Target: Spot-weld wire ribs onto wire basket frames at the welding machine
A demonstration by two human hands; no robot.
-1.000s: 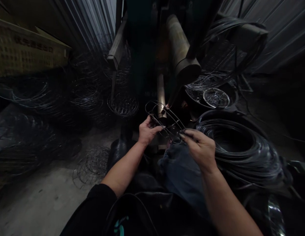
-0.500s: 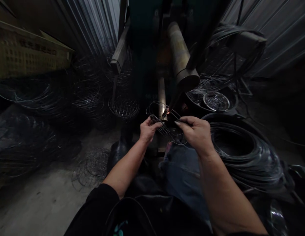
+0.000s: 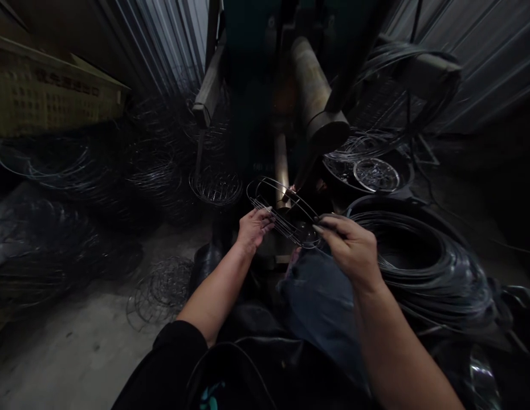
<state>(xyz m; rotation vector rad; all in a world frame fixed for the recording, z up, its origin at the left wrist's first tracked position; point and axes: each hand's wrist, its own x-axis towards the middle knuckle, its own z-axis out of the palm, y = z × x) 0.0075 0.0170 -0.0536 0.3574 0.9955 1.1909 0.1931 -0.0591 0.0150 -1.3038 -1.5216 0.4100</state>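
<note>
A round, tilted wire rack (image 3: 284,225) of thin metal rods is held between my hands, below the machine's electrodes. My left hand (image 3: 252,229) has its fingertips on the rack's left side, in a loose hold. My right hand (image 3: 353,245) pinches the bent wire (image 3: 306,206) that reaches from the rack's upper side past the electrodes. The lower electrode bar (image 3: 281,165) stands behind the rack, and its tip lies close to the wires. Above it juts the thick cylindrical upper arm (image 3: 314,85) of the machine. Dim light hides where the wires touch.
Wire coils (image 3: 427,267) fill a tub at my right. Behind it a basin (image 3: 376,173) holds metal pieces. Stacked wire racks (image 3: 154,171) stand at the left, with more racks (image 3: 164,290) on the floor. A yellow crate (image 3: 55,91) is at the upper left.
The orange glow at the electrode tip has gone. My right hand has moved right and slightly down with the wire. My left hand has shifted slightly left, its fingers less tightly closed.
</note>
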